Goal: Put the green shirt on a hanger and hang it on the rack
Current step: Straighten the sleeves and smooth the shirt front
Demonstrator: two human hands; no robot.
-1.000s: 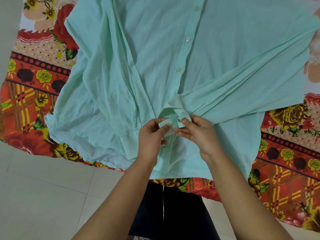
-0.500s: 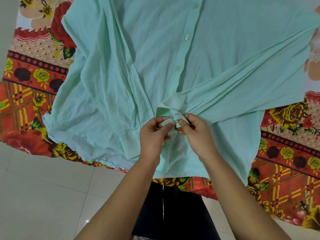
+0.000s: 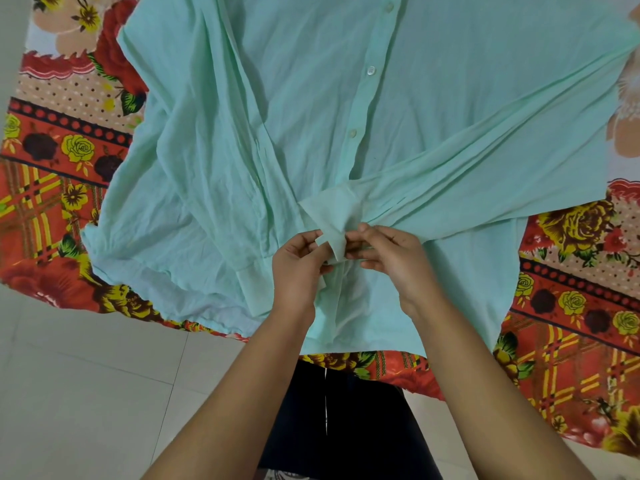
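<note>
The green shirt [image 3: 311, 109] lies spread flat on a flowered bedsheet, its button placket running up the middle and both sleeves folded across the front. A sleeve cuff [image 3: 332, 211] sits at the lower middle of the shirt. My left hand [image 3: 299, 268] pinches the near corner of that cuff from the left. My right hand [image 3: 391, 258] pinches the same cuff from the right, fingertips almost touching the left ones. No hanger or rack is in view.
The red, orange and yellow flowered bedsheet [image 3: 52, 174] covers the surface under the shirt and hangs over the near edge. Pale floor tiles [image 3: 86, 393] fill the lower left. My dark trousers [image 3: 332, 427] show between my forearms.
The cuff has been lifted and turned over a little between my fingers. Both hands stay at the same spot on the shirt.
</note>
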